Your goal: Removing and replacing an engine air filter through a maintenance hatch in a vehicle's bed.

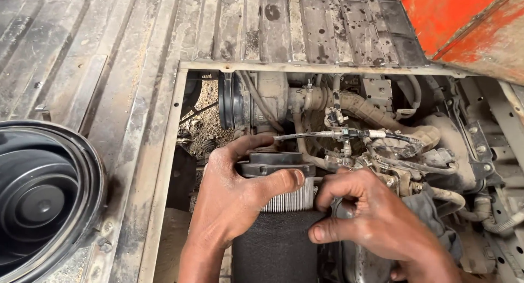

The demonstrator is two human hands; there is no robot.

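Observation:
My left hand (232,198) grips the top of a cylindrical air filter (284,206) with a black plastic cap, white pleats and a black foam sleeve lower down. The thumb lies across the pleats and the fingers curl over the cap. My right hand (376,223) presses against the filter's right side, its thumb on the foam sleeve and its fingers bent near the pleats. The filter stands upright in an opening in a vehicle floor, in front of a dusty engine (355,130). Its lower end runs out of view.
A ribbed, dirty metal floor (109,59) surrounds the opening. A round black housing cover (43,201) lies at the left. Hoses, cables and brackets (393,146) crowd the engine bay at the right. An orange-red panel (469,21) fills the top right corner.

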